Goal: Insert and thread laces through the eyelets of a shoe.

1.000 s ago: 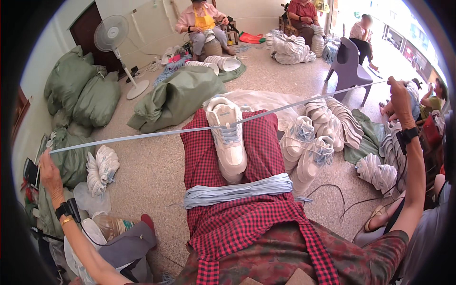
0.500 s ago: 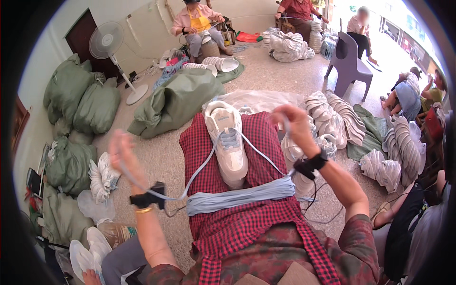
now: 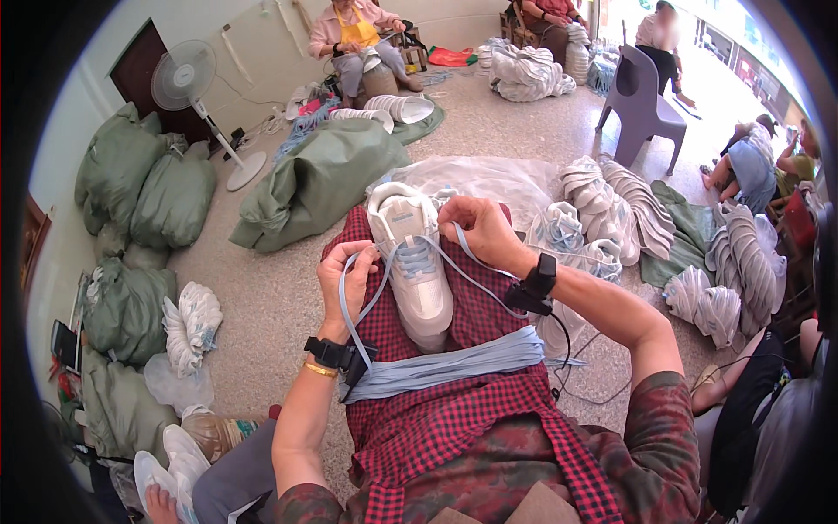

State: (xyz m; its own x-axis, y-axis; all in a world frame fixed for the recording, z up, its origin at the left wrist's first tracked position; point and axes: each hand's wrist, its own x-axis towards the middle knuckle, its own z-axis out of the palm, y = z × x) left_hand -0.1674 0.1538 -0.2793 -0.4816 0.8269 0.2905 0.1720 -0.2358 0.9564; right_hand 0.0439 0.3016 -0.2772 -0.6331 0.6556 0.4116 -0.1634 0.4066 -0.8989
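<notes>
A white sneaker (image 3: 422, 293) rests on my lap over a red and black checked apron (image 3: 476, 397), its toe toward me. Light blue lace (image 3: 415, 258) crosses its front, and both loose ends run out to my hands. Left of the shoe's collar, my left hand (image 3: 343, 278) pinches one length of lace. My right hand (image 3: 476, 229) has its fingers closed on the other length at the collar's right side. Across my lap, below the toe, lies a bundle of light blue laces (image 3: 445, 365).
Stacked white shoe uppers (image 3: 611, 210) lie on the floor to the right, beside a grey plastic chair (image 3: 642, 109). Green sacks (image 3: 319, 179) are ahead and along the left, near a standing fan (image 3: 188, 83). Other people sit around the room, one close at my left.
Both hands have come inward from wide apart to the sides of the shoe's collar. The laces, stretched outward before, now hang in slack loops.
</notes>
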